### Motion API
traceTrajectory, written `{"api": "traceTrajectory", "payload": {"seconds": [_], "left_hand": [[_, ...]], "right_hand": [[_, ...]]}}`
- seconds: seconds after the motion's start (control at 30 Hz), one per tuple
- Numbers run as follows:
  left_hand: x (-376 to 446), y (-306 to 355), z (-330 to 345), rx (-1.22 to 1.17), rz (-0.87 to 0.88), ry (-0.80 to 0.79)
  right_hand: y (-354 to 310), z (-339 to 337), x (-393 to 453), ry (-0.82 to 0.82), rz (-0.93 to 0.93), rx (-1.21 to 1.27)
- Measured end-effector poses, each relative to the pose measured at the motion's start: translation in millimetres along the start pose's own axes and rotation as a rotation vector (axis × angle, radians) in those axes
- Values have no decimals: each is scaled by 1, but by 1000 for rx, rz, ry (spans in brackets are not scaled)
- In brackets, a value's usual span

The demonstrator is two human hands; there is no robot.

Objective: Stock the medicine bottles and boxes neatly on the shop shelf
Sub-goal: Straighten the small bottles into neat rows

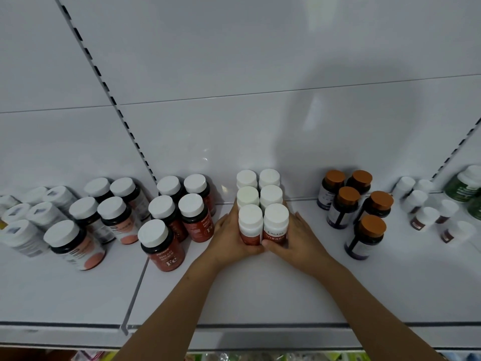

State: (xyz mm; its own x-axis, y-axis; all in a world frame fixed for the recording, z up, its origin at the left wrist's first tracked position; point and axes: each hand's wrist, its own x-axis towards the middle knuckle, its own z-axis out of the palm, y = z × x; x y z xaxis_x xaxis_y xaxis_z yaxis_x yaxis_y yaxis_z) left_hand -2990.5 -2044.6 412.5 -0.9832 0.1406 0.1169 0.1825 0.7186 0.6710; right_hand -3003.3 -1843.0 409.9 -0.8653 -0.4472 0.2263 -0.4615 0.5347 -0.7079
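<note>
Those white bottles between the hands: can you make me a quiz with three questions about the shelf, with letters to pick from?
1. Where do the orange-capped bottles stand?
A. right of the hands
B. left of the hands
C. on the floor

2. How many white-capped bottles are in the block between the hands?
A. two
B. six
C. ten

3. What are the left hand and right hand doing?
A. hanging idle
B. unscrewing a cap
C. cupping the block's front pair

Answers: 1 A, they stand on the shelf to the right. 2 B, three rows of two. 3 C, one hand curls round each side of the front bottles.
</note>
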Motion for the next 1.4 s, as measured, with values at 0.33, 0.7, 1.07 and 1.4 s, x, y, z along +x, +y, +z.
{"api": "traceTrajectory", "payload": {"seconds": [0.33,0.7,1.07,1.4], "left_hand": [[-18,3,5,4,-16,77],[-6,-5,6,-17,-48,20],[-19,-4,3,-301,-27,-45],[-118,29,1,-341,5,346]], "right_hand": [[-49,-28,25,144,317,447],[-48,-14,53,181,537,696],[-69,-33,48,262,541,466],[-104,-79,-20,548,266,161]]}}
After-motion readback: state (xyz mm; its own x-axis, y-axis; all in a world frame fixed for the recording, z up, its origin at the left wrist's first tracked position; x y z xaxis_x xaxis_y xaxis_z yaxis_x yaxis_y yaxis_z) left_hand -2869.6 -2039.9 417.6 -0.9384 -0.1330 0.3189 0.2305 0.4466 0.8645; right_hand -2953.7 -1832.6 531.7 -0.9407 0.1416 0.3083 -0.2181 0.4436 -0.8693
